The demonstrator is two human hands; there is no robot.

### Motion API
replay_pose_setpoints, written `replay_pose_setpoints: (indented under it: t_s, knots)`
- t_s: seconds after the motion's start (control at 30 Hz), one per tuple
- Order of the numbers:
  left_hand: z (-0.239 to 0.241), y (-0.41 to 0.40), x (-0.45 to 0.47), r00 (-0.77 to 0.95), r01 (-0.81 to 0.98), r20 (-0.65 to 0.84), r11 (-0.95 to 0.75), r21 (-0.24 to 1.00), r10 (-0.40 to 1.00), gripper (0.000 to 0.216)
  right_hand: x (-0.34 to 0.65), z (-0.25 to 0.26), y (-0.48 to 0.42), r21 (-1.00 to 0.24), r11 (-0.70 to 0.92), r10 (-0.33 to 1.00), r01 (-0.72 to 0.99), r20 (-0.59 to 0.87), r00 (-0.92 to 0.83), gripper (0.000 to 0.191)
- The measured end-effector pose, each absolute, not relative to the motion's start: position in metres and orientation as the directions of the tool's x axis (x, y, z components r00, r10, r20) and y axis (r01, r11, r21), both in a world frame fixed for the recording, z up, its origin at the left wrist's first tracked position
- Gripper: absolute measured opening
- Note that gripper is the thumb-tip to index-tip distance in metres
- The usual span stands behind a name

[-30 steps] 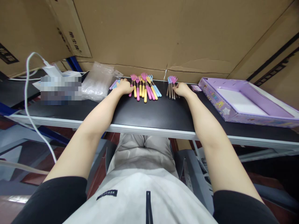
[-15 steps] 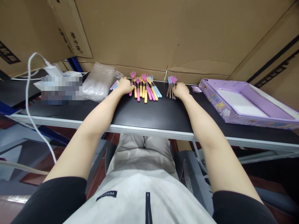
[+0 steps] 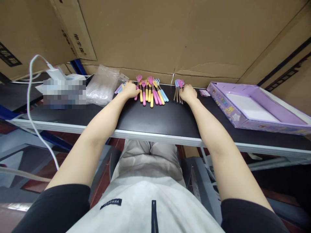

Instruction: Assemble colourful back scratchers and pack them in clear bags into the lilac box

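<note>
My left hand (image 3: 131, 90) rests on the black table (image 3: 157, 118) with its fingers curled. It touches the left side of a row of small forks with pink, yellow and blue handles (image 3: 152, 90). My right hand (image 3: 189, 93) is curled too, pressed against the right side of a small bundle of brown-handled forks (image 3: 177, 90). Whether either hand grips a fork is hidden by the back of the hand. A few more purple and blue handles (image 3: 119, 88) show just left of my left hand.
A clear plastic bag (image 3: 102, 84) lies left of the forks, beside a white charger and cable (image 3: 30, 97). An open purple cardboard box (image 3: 255, 106) sits at the right. A small purple card (image 3: 203, 92) lies by it. Cardboard cartons (image 3: 170, 35) wall off the back.
My right hand has slid slightly farther along the brown-handled forks, towards the wall. My left hand has hardly moved.
</note>
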State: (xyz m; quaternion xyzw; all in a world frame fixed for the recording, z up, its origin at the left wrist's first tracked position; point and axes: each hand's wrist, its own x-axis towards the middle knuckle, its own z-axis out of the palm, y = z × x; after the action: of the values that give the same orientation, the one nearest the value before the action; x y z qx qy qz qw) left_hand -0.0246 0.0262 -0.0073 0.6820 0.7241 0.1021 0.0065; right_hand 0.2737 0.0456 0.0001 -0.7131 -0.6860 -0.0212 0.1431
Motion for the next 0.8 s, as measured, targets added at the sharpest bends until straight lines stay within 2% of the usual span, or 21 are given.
replay_pose_setpoints:
  t_s: [0.47,0.67,0.8]
  knots:
    - [-0.013,0.033,-0.036,-0.116,0.986,0.107,0.102,0.134,0.987,0.051,0.275,0.005,0.042,-0.185,-0.008,0.971,0.983,0.232,0.051,0.046]
    - [-0.012,0.036,-0.033,-0.052,0.987,0.183,0.023,0.158,0.982,0.055,0.278,0.004,0.045,-0.186,-0.003,0.969,0.983,0.242,0.049,0.045]
    - [-0.015,0.042,-0.035,0.024,0.991,0.14,-0.042,0.127,0.99,0.056,0.279,0.004,0.046,-0.187,-0.004,0.971,0.982,0.235,0.049,0.044]
